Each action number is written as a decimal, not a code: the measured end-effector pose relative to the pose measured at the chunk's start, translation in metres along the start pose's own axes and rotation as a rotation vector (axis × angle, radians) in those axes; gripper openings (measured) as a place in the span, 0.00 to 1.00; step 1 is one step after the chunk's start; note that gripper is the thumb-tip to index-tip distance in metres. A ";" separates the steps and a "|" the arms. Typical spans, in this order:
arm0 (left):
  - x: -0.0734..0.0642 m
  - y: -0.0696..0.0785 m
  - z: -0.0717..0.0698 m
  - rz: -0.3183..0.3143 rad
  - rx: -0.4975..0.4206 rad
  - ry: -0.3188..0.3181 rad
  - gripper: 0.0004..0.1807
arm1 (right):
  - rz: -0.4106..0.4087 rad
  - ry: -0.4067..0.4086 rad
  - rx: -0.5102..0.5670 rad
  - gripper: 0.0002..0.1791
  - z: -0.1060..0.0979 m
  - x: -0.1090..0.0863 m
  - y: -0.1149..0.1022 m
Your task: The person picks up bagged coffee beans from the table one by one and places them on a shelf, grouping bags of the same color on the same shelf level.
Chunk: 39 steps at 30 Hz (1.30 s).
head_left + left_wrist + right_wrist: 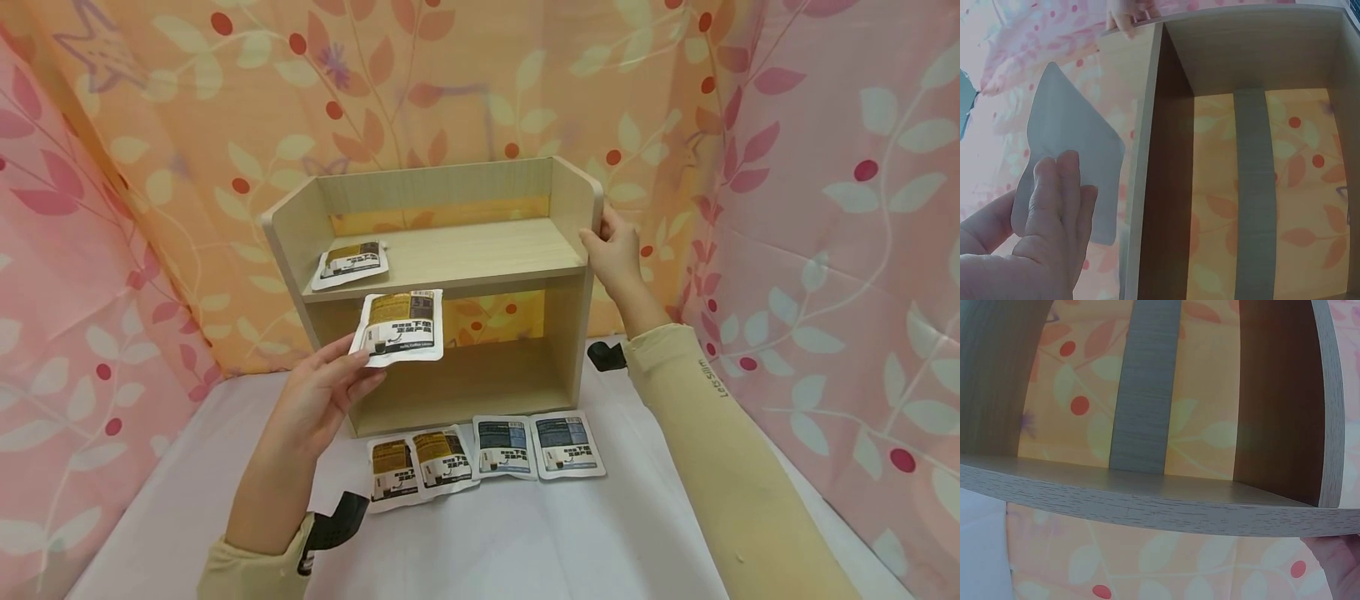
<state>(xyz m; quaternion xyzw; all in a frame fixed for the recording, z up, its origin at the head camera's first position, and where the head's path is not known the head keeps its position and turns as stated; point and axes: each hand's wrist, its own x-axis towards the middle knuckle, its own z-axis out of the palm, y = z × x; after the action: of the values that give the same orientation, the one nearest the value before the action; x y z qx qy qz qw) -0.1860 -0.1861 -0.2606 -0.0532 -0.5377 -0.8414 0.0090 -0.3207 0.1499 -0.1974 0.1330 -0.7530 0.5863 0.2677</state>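
1. The left hand [318, 400] pinches the lower-left edge of a brown-labelled packet [401, 327], thumb on 1 face and fingers on the other, the gap closed to the packet's thickness.
2. That packet is in the air in front of a 2-level pale wooden shelf unit [465, 252], near the upper board's front edge; the head view shows its printed face, the left wrist view its plain back.
3. The right hand [617, 250] grips the front edge of the unit's right side panel [577, 204], closed around the board.
4. Another brown-labelled sachet [351, 264] lies on the upper board, at its left end beside the left panel.
5. In front of the unit, 2 brown-labelled pouches [442, 457] and, to their right, 2 blue-labelled pouches [567, 445] lie in a row on a white tablecloth [562, 542].
6. Orange leaf-patterned fabric [450, 92] hangs behind the unit, with pink fabric [855, 275] at both sides.
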 end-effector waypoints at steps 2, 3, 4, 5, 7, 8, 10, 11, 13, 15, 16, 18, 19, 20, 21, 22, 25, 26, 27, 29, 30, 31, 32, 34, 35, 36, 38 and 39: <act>0.001 0.001 0.002 -0.003 -0.011 0.009 0.23 | -0.005 0.000 0.002 0.26 0.000 0.001 0.001; 0.002 0.002 0.003 -0.004 -0.017 0.014 0.23 | -0.008 0.000 0.001 0.26 0.000 0.001 0.001; 0.002 0.003 0.003 -0.005 -0.025 0.021 0.22 | -0.008 0.000 0.001 0.26 0.000 0.000 0.001; 0.002 0.003 0.004 -0.005 -0.028 0.025 0.21 | -0.008 -0.001 0.002 0.26 0.000 -0.001 0.000; 0.003 0.004 0.005 -0.002 -0.044 0.031 0.18 | -0.007 -0.001 0.004 0.25 0.000 -0.001 -0.001; 0.004 0.005 0.006 -0.003 -0.052 0.033 0.17 | -0.006 0.000 0.003 0.25 0.000 -0.001 0.000; 0.006 0.007 0.008 -0.004 -0.074 0.035 0.15 | -0.002 0.000 0.005 0.25 0.000 -0.003 -0.001; 0.007 0.007 0.008 -0.005 -0.077 0.037 0.15 | -0.002 0.001 0.004 0.25 0.000 -0.003 -0.001; 0.009 0.008 0.010 -0.011 -0.086 0.042 0.15 | -0.003 0.002 0.004 0.26 0.000 -0.002 0.000; 0.011 0.009 0.011 -0.021 -0.081 0.055 0.18 | 0.001 0.001 0.003 0.26 0.000 -0.002 0.000; 0.012 0.010 0.012 -0.023 -0.072 0.059 0.20 | 0.002 0.002 0.003 0.26 0.000 -0.002 0.000; 0.013 0.011 0.014 -0.029 -0.063 0.066 0.22 | 0.007 0.000 0.009 0.27 0.001 -0.001 0.000; 0.014 0.011 0.015 -0.031 -0.061 0.070 0.23 | 0.011 -0.001 0.009 0.27 0.000 -0.001 0.000; 0.015 0.012 0.016 -0.032 -0.062 0.072 0.24 | 0.012 -0.001 0.008 0.27 0.000 -0.001 0.000; 0.016 0.012 0.017 -0.031 -0.061 0.073 0.25 | 0.013 -0.001 0.010 0.27 0.000 -0.001 -0.001; 0.017 0.013 0.018 -0.031 -0.063 0.075 0.25 | 0.012 -0.003 0.009 0.28 0.000 -0.001 0.000; 0.021 0.014 0.020 -0.026 -0.073 0.082 0.25 | 0.004 -0.011 0.006 0.28 0.000 0.000 0.003; 0.022 0.015 0.021 -0.023 -0.074 0.083 0.25 | 0.001 -0.012 0.005 0.28 0.000 0.000 0.003; 0.023 0.015 0.022 -0.020 -0.079 0.083 0.25 | -0.002 -0.013 0.005 0.28 0.000 0.000 0.003; 0.025 0.016 0.023 -0.017 -0.093 0.083 0.24 | -0.007 -0.013 -0.001 0.27 0.000 0.000 0.004; 0.026 0.017 0.024 -0.015 -0.099 0.080 0.25 | -0.007 -0.013 -0.001 0.27 0.000 0.000 0.004; 0.027 0.017 0.025 -0.015 -0.105 0.075 0.25 | -0.006 -0.012 -0.002 0.26 0.000 -0.001 0.003; 0.028 0.017 0.026 -0.013 -0.105 0.072 0.25 | -0.005 -0.009 -0.003 0.26 0.000 -0.002 0.002; 0.030 0.018 0.028 -0.013 -0.111 0.066 0.25 | -0.004 -0.005 -0.003 0.26 0.001 -0.002 0.001; 0.030 0.018 0.029 -0.013 -0.109 0.064 0.25 | -0.002 -0.004 -0.001 0.26 0.001 -0.003 0.000; 0.031 0.019 0.029 -0.014 -0.107 0.063 0.25 | -0.002 -0.002 0.001 0.26 0.001 -0.003 0.000; 0.033 0.020 0.030 -0.018 -0.103 0.067 0.25 | -0.007 0.001 0.001 0.26 0.002 -0.003 0.000; 0.034 0.020 0.030 -0.021 -0.104 0.067 0.26 | -0.010 0.001 0.001 0.26 0.002 -0.003 0.000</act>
<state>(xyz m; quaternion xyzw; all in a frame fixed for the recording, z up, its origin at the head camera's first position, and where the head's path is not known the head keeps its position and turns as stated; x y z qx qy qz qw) -0.2158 -0.1655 -0.2266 -0.0197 -0.4933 -0.8695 0.0153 -0.3190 0.1478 -0.1991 0.1368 -0.7519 0.5853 0.2710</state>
